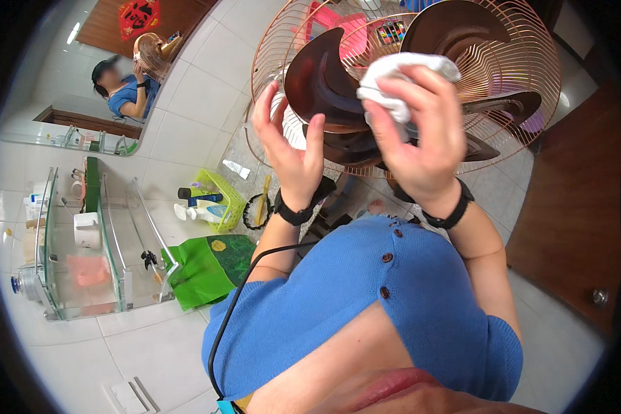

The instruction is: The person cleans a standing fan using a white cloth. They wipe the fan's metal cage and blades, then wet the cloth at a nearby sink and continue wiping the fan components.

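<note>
An electric fan stands before me with its dark brown blades (318,77) exposed inside the copper-coloured wire guard (541,57). My right hand (419,114) grips a folded white cloth (393,72) over the fan's centre, slightly blurred, and partly hides the hub. Whether the cloth touches a blade I cannot tell. At the guard's lower left, my left hand (292,142) is raised with its fingers apart and nothing in it, beside the largest left-hand blade. Both wrists wear black bands.
A lime plastic basket (230,202) of bottles sits on the left counter near a white tube (236,169) and yellow-handled brush (263,199). Glass wall shelves (83,279), a green bag (207,269) and a mirror (62,88) are left. A brown door (569,207) is right; pink plastic (354,39) lies behind the fan.
</note>
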The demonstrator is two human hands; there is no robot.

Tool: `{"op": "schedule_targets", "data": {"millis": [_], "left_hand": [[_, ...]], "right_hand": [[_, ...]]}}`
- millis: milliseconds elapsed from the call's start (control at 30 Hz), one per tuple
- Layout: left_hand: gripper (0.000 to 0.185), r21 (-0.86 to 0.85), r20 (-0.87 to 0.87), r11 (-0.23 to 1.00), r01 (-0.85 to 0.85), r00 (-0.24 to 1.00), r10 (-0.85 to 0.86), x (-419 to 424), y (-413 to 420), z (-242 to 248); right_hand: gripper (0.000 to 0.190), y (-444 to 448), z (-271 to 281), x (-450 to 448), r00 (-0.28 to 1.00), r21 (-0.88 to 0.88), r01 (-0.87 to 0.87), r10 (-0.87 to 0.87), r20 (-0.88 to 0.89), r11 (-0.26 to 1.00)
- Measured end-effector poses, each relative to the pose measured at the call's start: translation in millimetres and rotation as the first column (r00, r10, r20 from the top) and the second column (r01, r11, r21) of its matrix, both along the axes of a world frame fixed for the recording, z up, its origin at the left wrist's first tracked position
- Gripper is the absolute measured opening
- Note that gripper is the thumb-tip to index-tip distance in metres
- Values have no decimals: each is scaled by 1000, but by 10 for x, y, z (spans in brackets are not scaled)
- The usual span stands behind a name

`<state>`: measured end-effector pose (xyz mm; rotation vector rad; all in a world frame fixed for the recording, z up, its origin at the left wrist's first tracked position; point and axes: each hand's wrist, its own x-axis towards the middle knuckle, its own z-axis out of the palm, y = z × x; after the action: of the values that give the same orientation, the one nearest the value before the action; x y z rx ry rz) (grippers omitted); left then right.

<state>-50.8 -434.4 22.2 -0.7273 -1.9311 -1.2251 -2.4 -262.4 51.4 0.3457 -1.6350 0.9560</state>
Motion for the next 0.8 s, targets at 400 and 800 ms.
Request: {"op": "schedule_targets", "data": {"millis": [400, 800], "left_hand": [[36, 494, 429, 858, 138, 820, -379, -234, -205, -212], [34, 454, 349, 879, 144, 879, -325, -283, -163, -283]], "right_hand": [[55, -477, -356, -809, 932, -329, -348, 363, -16, 878], [27, -439, -247, -804, 907, -405, -110, 258, 332, 908]]}}
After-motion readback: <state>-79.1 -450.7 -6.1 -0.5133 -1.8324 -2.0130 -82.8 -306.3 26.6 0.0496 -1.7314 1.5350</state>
